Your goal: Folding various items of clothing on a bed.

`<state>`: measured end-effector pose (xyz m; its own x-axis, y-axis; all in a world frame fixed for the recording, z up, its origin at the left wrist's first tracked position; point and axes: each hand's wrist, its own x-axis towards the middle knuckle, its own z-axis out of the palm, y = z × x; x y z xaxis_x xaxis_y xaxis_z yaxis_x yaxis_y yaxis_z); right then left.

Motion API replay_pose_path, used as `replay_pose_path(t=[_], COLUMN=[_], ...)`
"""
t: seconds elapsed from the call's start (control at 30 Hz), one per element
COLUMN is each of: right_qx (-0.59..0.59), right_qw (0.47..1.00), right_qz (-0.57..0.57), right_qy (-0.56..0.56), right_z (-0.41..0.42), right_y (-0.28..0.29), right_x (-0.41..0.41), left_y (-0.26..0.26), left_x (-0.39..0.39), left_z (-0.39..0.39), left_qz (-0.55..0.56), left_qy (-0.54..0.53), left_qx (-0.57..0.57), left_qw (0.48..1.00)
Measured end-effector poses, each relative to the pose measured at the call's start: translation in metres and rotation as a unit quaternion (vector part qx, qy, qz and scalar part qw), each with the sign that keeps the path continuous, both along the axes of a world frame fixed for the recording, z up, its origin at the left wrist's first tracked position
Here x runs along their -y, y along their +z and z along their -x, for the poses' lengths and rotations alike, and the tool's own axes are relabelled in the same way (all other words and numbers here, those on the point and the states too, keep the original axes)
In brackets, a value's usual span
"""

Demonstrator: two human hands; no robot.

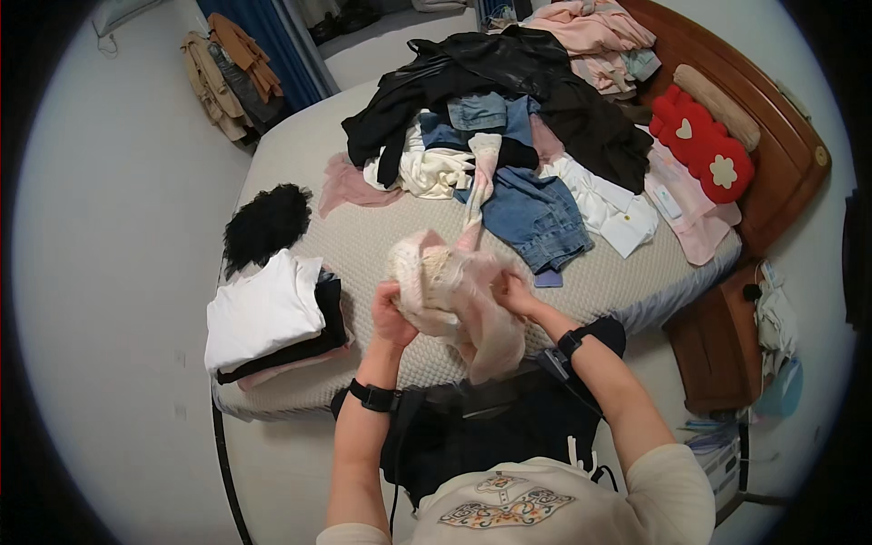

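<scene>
Both hands grip a pale pink and cream garment, part knit and part sheer fabric, above the near edge of the mattress. My left hand holds its bunched knit side. On the other side, my right hand has its fingers in the sheer folds, which partly hide them. A twisted pink-and-white sleeve-like length stretches away from the garment toward the heap. Just beyond my right hand lie blue denim jeans, with a purple flat object by their lower end.
A folded stack topped by a white garment sits at left, below a black fluffy item. Dark clothes are heaped at the back. A red cushion leans near the wooden headboard. A wooden nightstand stands right.
</scene>
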<state>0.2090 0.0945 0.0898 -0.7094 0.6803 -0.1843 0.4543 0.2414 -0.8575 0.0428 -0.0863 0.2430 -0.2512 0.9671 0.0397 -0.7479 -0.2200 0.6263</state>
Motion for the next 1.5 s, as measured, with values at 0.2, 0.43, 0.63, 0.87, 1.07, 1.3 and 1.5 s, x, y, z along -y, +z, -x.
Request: replay_pose_path(t=[0.2,0.43,0.63,0.87,1.07,1.3,1.5], right_qx=[-0.038,-0.003,-0.288,-0.372,-0.354,-0.277,0.062], right_qw=[0.986,0.884,0.713,0.743,0.771,0.92,0.929], right_qz=[0.067,0.414,0.621,0.542,0.5,0.241,-0.273], right_qy=[0.147,0.218,0.151,0.123,0.172,0.135,0.24], right_z=[0.012,0.013,0.016,-0.004,-0.001,-0.03,-0.031], right_y=[0.022,-0.026,0.112,0.172,0.202,0.185,0.149], right_x=[0.013,-0.011,0.021,-0.017,-0.006,-0.049,-0.061], left_y=[0.003,0.027,0.013,-0.009,-0.042,-0.02,-0.014], left_x=[0.017,0.004,0.015,-0.015,-0.03,-0.021,-0.023], left_z=[0.03,0.0,0.026,0.02,-0.008,0.024,0.055], left_qz=[-0.088,-0.025,0.04,0.233,0.187,0.188,0.128], left_qy=[0.064,0.047,0.041,0.122,0.111,0.116,0.134], left_qx=[-0.044,-0.039,-0.09,-0.295,-0.479,-0.244,-0.316], left_qw=[0.993,0.998,0.994,0.919,0.851,0.944,0.93])
